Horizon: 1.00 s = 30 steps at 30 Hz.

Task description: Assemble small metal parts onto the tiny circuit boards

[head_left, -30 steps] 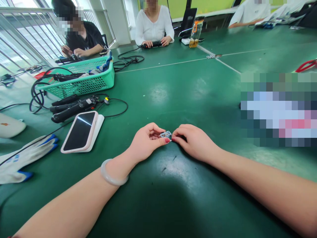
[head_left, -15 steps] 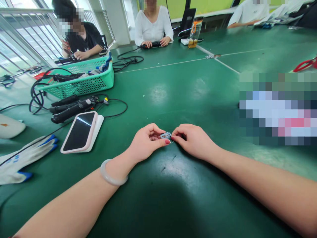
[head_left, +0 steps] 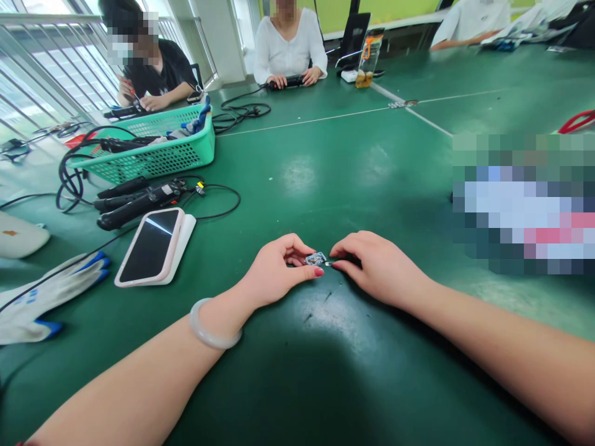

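My left hand (head_left: 283,263) is closed near the middle of the green table (head_left: 325,365). Its thumb and fingers pinch a small flat bluish piece with a light pattern (head_left: 315,259), which looks like a little circuit board. Just right of it is my right hand (head_left: 367,263), thumb and index fingertips slightly apart. A tiny pale sliver (head_left: 328,264) lies between the board and the right thumb tip. Whether it is joined to the board or touches the thumb, I cannot tell. A pale bangle (head_left: 209,328) circles my left wrist.
To the left are a phone (head_left: 151,248) on a white object, black cabled tools (head_left: 139,201), a white-and-blue glove (head_left: 46,294) and a green basket (head_left: 149,155) of cables. A bottle (head_left: 367,59) stands far back. People sit across the table. Pixelated items lie right.
My right hand has moved slightly right, away from the small board, and its thumb and index have parted. My left hand keeps its pinch almost in place.
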{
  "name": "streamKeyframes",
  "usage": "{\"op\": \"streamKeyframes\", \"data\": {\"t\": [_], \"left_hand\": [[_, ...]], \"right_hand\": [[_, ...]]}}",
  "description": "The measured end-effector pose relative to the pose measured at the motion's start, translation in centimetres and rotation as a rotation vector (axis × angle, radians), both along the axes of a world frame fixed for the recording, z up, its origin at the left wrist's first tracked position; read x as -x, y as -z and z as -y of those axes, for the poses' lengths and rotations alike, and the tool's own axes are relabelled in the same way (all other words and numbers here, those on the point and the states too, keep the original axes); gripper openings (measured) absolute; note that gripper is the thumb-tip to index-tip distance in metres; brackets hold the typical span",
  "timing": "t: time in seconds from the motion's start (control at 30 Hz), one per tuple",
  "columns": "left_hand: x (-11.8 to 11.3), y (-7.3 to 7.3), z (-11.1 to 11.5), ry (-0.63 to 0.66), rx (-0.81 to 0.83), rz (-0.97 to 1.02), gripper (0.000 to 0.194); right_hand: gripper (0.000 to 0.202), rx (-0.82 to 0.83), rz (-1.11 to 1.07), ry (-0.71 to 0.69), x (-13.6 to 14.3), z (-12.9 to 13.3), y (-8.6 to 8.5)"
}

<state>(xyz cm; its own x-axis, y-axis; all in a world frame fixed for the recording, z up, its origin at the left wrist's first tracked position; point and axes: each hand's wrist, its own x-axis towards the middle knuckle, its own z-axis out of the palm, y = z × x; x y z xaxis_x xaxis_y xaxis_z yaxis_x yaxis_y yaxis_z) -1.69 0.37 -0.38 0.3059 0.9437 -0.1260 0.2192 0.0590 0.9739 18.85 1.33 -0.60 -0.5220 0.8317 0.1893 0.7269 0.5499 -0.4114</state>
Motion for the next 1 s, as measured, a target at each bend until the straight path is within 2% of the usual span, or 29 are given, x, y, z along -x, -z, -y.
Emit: {"op": "streamKeyframes", "data": {"t": [0.13,0.37,0.6,0.8,1.0], "left_hand": [[0.0,-0.1,0.1,0.017,-0.03,-0.07,0.034],[-0.1,-0.1,0.2,0.024,-0.039,-0.096,0.033],[-0.1,0.0,0.2,0.02,-0.06,-0.11,0.034],[-0.2,-0.3,0.3,0.023,-0.073,-0.142,0.033],[-0.2,-0.2,0.4,0.039,-0.084,-0.152,0.032]], "right_hand": [[0.013,-0.038,0.071,0.034,-0.3,-0.2,-0.1],[0.015,-0.125,0.116,-0.009,-0.1,-0.1,-0.2],[0.018,-0.135,0.161,-0.036,0.2,-0.1,-0.3],[0.017,-0.223,-0.024,0.059,0.4,0.6,-0.7],[0.017,-0.259,-0.075,-0.045,1.3,1.5,-0.8]]}}
